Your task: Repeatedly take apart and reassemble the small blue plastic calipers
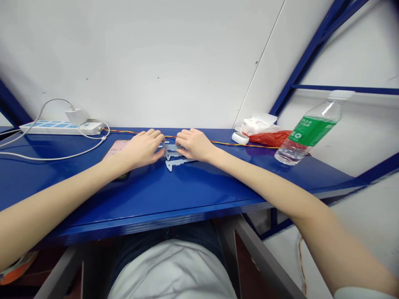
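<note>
A pale grey caliper [170, 147] lies between my two hands on the blue tabletop. My left hand [145, 146] has its thumb and fingers closed around the left end of it. From the other side, my right hand [195, 144] pinches the caliper's right end, and its fingers hide that part. Just below, a second caliper [176, 163] rests on the table with its jaws to the left; its far end runs under my right hand. A phone [116, 148] with a lit screen sits partly beneath my left wrist.
A white power strip [60, 127] with a plugged-in charger and white cable [56, 158] is at the left. To the right stand a water bottle [311, 128], a red plastic bag [269, 138], tissues [257, 124] and a small white device [240, 138]. Thin red-yellow wires cross the back.
</note>
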### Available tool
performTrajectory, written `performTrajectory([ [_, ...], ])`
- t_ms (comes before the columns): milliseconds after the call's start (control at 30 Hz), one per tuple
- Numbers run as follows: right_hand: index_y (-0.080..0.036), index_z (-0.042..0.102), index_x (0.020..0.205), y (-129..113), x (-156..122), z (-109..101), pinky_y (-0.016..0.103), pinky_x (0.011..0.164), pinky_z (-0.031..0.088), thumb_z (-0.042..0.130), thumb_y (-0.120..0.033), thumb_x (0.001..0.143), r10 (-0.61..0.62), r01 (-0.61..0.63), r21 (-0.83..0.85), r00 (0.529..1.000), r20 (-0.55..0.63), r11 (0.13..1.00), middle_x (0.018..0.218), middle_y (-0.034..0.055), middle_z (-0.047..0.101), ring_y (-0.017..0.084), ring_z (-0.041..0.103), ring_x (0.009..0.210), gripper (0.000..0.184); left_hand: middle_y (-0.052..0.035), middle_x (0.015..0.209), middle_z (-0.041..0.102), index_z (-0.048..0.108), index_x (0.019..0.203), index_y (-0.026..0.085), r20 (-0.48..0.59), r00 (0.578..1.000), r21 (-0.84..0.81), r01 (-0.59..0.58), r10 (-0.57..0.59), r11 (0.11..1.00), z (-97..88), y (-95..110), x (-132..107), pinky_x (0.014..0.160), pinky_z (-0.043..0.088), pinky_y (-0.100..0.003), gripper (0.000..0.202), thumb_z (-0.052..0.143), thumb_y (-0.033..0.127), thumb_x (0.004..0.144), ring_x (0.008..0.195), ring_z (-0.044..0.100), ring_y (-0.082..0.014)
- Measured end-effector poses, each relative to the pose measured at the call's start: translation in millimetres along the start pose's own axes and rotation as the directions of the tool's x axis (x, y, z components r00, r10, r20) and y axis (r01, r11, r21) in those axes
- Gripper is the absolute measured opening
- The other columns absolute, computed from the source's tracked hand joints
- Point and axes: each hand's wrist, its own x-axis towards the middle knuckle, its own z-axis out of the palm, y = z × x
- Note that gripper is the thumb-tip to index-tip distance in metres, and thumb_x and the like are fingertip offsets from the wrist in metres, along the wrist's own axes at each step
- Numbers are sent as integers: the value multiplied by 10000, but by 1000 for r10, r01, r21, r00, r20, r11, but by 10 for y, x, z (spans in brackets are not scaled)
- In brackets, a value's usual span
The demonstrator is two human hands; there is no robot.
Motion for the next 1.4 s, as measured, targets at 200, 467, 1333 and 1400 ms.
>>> performTrajectory([
  [200, -121, 608, 882, -64, 20, -36, 304, 658, 250, 500, -217, 868, -50, 49, -28, 998, -24, 998, 867, 91, 609, 187, 470, 817, 145, -76, 885, 630, 532, 827, 189, 105, 987, -173, 142, -125, 975, -85, 75, 20, 708, 469, -336, 147, 427, 271, 766, 851, 591, -235],
  [467, -139, 602, 868, 28, 0, -63, 295, 676, 274, 511, -227, 871, -9, 9, 60, 1000, -1, 998, 872, 81, 602, 176, 461, 804, 127, -62, 952, 640, 542, 882, 208, 175, 964, -242, 240, -201, 940, -91, -37, 22, 697, 463, -316, 207, 414, 216, 720, 872, 608, -224],
  [1333, -173, 639, 790, 156, -49, -199, 252, 622, 346, 578, -398, 797, 51, -223, 540, 948, 315, 812, 844, 43, 636, 130, 525, 720, 232, -87, 980, 637, 679, 863, 199, 363, 929, -160, 131, -66, 978, 103, -475, 84, 732, 469, -306, 295, 423, 330, 798, 863, 611, -214],
  [1400, -177, 641, 785, 177, -52, -192, 251, 611, 350, 577, -357, 789, 71, -257, 536, 937, 343, 804, 851, 41, 644, 127, 532, 714, 192, -73, 946, 652, 671, 810, 204, 388, 918, -183, 169, -87, 968, 103, -474, 97, 695, 470, -293, 248, 449, 299, 755, 786, 620, -193],
])
